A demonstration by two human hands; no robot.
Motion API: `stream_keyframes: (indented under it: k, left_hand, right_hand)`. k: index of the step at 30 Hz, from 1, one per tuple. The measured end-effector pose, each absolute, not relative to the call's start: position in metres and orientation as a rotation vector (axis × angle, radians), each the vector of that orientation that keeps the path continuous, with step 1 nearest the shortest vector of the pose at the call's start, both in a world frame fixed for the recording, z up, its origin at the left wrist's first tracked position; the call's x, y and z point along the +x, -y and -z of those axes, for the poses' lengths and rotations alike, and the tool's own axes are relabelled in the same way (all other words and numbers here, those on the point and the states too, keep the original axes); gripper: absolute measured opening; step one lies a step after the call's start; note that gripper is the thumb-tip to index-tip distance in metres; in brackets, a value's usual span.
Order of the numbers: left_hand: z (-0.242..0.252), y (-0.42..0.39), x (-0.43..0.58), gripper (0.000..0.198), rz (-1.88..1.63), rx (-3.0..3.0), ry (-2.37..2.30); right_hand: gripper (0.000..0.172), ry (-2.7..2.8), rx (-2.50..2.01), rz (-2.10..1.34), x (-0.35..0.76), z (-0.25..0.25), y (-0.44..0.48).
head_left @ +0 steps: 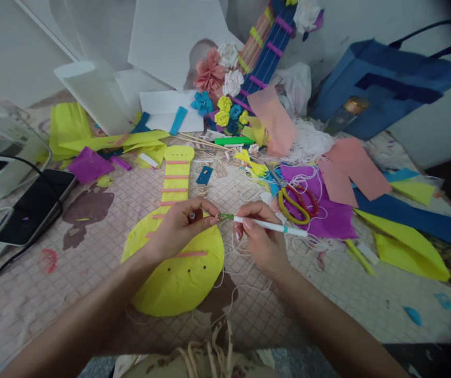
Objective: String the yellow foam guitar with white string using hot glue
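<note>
My left hand (181, 224) is closed in a pinch over a yellow paper guitar shape (178, 273) with pink strips and punched holes; a small pen cap seems held in its fingers. My right hand (259, 236) grips a white pen with a green tip (266, 224), its tip meeting the left fingertips. White string (244, 262) lies loose under and around the right hand.
Scissors with yellow and red handles (294, 202) lie on purple paper just beyond the right hand. Paper scraps, paper flowers (219, 84) and a blue guitar model (266, 52) crowd the back. A phone with a cable (32, 207) is left, a blue bag (390, 84) right.
</note>
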State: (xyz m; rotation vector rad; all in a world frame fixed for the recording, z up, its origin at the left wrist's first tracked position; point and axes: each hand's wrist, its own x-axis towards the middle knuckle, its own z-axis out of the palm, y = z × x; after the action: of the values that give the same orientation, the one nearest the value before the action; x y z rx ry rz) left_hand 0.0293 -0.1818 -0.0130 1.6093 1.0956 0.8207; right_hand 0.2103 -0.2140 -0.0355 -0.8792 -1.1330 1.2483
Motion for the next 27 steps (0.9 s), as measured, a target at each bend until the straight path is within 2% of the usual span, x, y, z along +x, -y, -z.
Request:
stream_keyframes:
  k: [27]
  left_hand:
    - [0.0144, 0.1815, 0.0282, 0.009, -0.836, 1.636, -1.045]
  right_hand:
    - [0.004, 1.103, -0.824, -1.255, 0.2100, 0.0370, 0.2142]
